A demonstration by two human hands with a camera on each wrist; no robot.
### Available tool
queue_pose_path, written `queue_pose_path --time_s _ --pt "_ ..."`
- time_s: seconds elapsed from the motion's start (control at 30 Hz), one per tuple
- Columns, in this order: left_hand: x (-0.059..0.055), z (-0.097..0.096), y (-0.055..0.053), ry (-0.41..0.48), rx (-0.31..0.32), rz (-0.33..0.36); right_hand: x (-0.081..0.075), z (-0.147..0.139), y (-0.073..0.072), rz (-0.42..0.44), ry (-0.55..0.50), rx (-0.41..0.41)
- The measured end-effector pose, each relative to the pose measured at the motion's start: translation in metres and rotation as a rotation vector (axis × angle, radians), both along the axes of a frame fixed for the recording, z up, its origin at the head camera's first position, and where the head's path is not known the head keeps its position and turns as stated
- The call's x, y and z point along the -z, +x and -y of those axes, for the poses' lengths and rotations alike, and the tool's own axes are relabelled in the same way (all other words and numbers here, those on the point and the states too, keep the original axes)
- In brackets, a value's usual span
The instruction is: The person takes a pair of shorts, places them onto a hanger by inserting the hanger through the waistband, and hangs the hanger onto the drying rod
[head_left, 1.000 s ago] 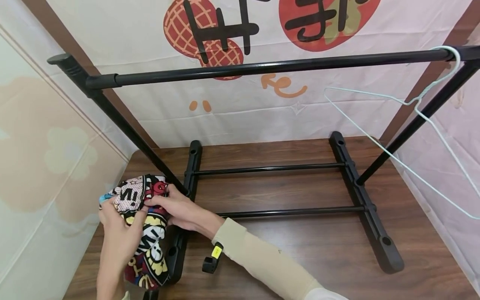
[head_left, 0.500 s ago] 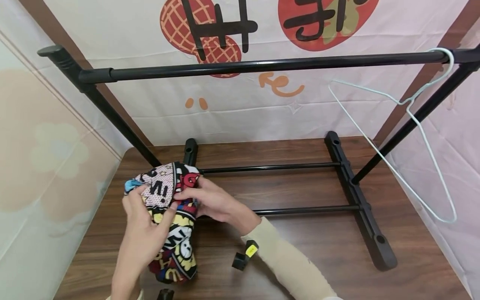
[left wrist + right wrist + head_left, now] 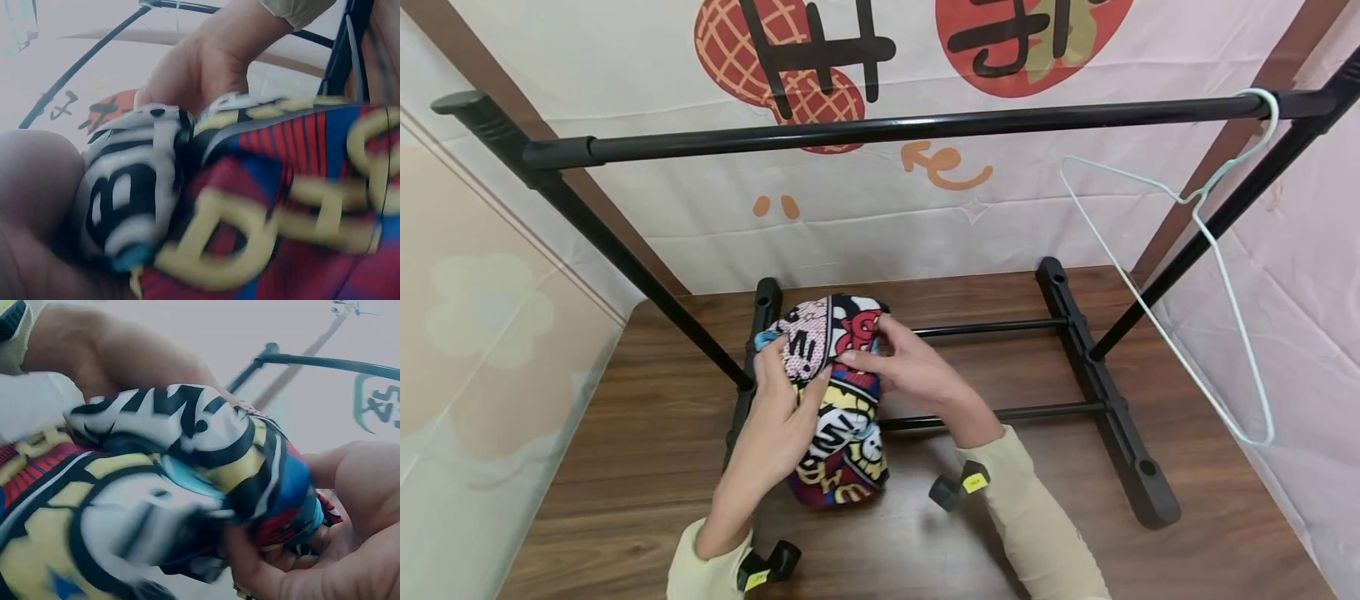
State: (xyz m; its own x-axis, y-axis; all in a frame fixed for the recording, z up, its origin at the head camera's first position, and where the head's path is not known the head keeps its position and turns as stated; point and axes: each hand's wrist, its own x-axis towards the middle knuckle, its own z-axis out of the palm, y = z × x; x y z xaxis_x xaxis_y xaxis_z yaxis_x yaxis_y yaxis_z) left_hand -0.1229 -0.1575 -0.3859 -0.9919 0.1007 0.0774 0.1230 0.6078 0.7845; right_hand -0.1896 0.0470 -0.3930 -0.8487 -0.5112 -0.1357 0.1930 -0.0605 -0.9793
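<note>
Both hands hold a bunched piece of multicoloured comic-print fabric (image 3: 842, 433), with bold letters and cartoon shapes on it. In the head view the left hand (image 3: 775, 429) grips its upper left side, with the thumb on the front. The right hand (image 3: 921, 371) pinches the upper right edge, thumb on top and the other fingers mostly behind the cloth. Below the hands the fabric's lower part hangs down. Seen from the right wrist, thumb and fingers close around a gathered fold of the fabric (image 3: 269, 481). The left wrist view shows large yellow letters on the fabric (image 3: 300, 194), slightly blurred.
A black clothes rack has a top rail (image 3: 880, 131), slanted posts and feet (image 3: 1112, 417) on a wood-look floor (image 3: 625, 467). On the rail's right end hangs a pale blue wire hanger (image 3: 1198, 200). Printed cloth walls (image 3: 865, 225) enclose the rack at the back and sides.
Both hands have carried the fabric rightward and slightly up, from beside the left post to in front of the rack's lower bars. The view has shifted slightly; the hanger stays on the rail.
</note>
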Motion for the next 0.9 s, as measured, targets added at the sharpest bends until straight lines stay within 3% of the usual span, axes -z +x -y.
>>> queue_pose_path --time_s 0.2,0.27,0.37,0.47,0.6,0.77,0.9 --pt "0.0 -0.014 -0.025 0.091 0.101 -0.012 -0.009 -0.032 -0.003 -0.153 0.076 0.19" --pt "-0.002 -0.016 -0.032 0.086 0.098 -0.072 -0.011 -0.041 -0.006 -0.178 0.072 0.264" --pt "-0.005 -0.021 -0.041 0.077 0.043 -0.199 -0.015 -0.053 -0.01 -0.199 0.08 0.372" --pt "-0.004 -0.03 -0.045 0.141 0.047 -0.302 -0.019 -0.063 -0.01 -0.165 0.035 0.443" --pt "-0.001 -0.044 -0.044 0.191 0.164 -0.383 -0.024 -0.067 -0.005 -0.106 -0.069 0.46" --pt "0.007 -0.059 -0.043 0.205 0.288 -0.385 -0.027 -0.061 0.002 -0.083 -0.127 0.373" --pt "0.011 -0.063 -0.043 0.276 0.261 -0.336 -0.026 -0.056 0.005 -0.081 -0.165 0.35"
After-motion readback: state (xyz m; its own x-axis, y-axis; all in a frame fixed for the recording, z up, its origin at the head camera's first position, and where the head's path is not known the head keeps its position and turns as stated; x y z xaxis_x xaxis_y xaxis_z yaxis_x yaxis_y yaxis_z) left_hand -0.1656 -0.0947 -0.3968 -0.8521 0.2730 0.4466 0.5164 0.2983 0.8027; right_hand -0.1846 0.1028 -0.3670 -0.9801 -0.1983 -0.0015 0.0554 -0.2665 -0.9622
